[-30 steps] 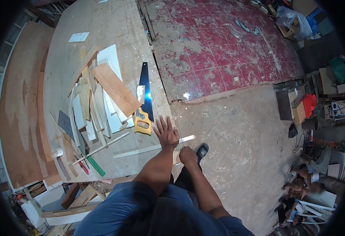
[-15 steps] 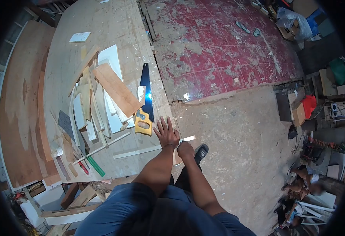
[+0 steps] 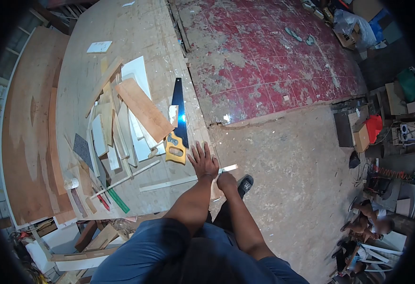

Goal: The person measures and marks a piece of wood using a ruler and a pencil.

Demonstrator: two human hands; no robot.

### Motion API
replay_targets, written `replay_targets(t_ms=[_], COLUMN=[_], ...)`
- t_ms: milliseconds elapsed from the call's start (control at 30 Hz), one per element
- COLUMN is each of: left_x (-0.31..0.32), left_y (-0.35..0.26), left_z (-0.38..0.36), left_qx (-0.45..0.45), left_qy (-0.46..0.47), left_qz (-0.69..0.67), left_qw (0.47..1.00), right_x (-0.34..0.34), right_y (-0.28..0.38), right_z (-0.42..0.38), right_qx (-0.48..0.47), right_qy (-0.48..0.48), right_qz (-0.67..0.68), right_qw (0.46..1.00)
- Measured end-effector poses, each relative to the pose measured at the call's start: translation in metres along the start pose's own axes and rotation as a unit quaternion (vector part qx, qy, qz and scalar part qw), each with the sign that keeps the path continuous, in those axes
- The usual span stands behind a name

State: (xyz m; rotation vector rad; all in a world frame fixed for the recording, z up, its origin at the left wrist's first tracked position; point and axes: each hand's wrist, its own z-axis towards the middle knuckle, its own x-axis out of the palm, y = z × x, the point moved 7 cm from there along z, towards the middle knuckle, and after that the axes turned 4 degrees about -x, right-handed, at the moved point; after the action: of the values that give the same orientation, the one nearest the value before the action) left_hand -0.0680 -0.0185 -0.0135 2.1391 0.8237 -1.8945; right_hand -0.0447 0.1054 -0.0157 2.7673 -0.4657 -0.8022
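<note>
Since a moment ago, both hands have slid a little up and to the right, and the right hand now sits closer to the left wrist. The left hand [image 3: 202, 162] lies flat with its fingers spread wide, pressing down on a long thin wood strip [image 3: 169, 183]. The strip lies across the edge of the big wooden table [image 3: 89, 28], and its far end sticks out past the edge over the floor. The right hand [image 3: 227, 181] is curled into a fist right by that free end; I cannot tell what it holds. Both arms reach straight out from the body.

Just past the left fingers lies a hand saw [image 3: 177, 127] with a yellow handle. Beside it sits a messy pile of boards [image 3: 122, 118]. A black sandal [image 3: 244, 185] shows on the dirt floor under the right hand.
</note>
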Motion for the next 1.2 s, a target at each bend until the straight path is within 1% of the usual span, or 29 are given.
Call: replay_targets(t_ms=[67,167,233,333,400,433,500,533,667,733,767,833,867,900,967,1000,1100,1200], left_x=[-0.001,0.0,0.0,-0.002,0.0,0.001,0.001,0.002,0.004,0.003,0.002,-0.001,-0.001,-0.004,0.0,0.0,-0.005,-0.006], left_y=[-0.004,-0.003,-0.003,-0.002,-0.001,-0.002,-0.002,-0.002,-0.002,-0.002,-0.001,-0.003,-0.005,-0.005,-0.004,-0.004,-0.002,-0.003], left_z=[0.006,-0.001,0.001,0.002,0.005,0.003,0.001,0.003,-0.001,0.003,-0.002,0.002,0.002,0.003,-0.001,-0.002,0.001,0.0], left_qx=[0.006,0.007,0.005,-0.003,-0.002,0.001,0.005,0.007,0.007,0.008,0.008,0.01,0.015,0.012,0.006,0.01,0.011,0.012], left_qy=[-0.005,0.0,0.001,0.013,-0.001,-0.009,-0.01,-0.009,-0.005,-0.013,-0.013,-0.008,-0.011,-0.018,-0.016,-0.017,-0.016,-0.019], left_qz=[-0.005,-0.004,-0.006,-0.003,0.001,0.003,0.01,0.016,0.012,0.004,0.005,-0.006,-0.008,0.001,0.009,0.008,0.007,-0.001], left_qw=[1.0,1.0,1.0,1.0,1.0,1.0,1.0,1.0,1.0,1.0,1.0,1.0,1.0,1.0,1.0,1.0,1.0,1.0], right_x=[-0.013,-0.002,0.001,0.004,0.009,0.001,-0.008,-0.005,0.002,0.005,0.011,0.0,0.002,-0.005,-0.006,-0.006,0.007,0.008], right_y=[0.003,-0.017,-0.012,-0.008,-0.004,0.001,0.002,-0.005,-0.008,-0.003,-0.006,0.002,0.001,0.002,-0.007,-0.011,-0.018,-0.01], right_z=[-0.034,-0.041,-0.028,0.008,0.017,0.002,-0.03,-0.034,-0.02,0.009,0.008,0.003,-0.004,-0.015,-0.039,-0.041,-0.016,-0.003], right_qx=[-0.009,0.023,0.022,-0.009,-0.013,-0.013,0.005,0.03,0.032,0.009,0.008,-0.003,-0.024,-0.023,0.018,0.019,0.012,0.026], right_qy=[0.014,-0.001,0.001,-0.024,-0.009,-0.01,0.035,0.021,0.018,-0.009,-0.008,-0.019,0.024,0.018,0.004,-0.01,-0.028,-0.035], right_qz=[-0.024,-0.016,-0.016,-0.003,-0.019,-0.017,-0.045,-0.04,-0.014,0.012,0.012,-0.004,-0.047,-0.046,-0.042,-0.009,0.016,0.016], right_qw=[1.0,1.0,1.0,1.0,1.0,1.0,0.998,0.999,0.999,1.0,1.0,1.0,0.998,0.999,0.999,1.0,0.999,0.999])
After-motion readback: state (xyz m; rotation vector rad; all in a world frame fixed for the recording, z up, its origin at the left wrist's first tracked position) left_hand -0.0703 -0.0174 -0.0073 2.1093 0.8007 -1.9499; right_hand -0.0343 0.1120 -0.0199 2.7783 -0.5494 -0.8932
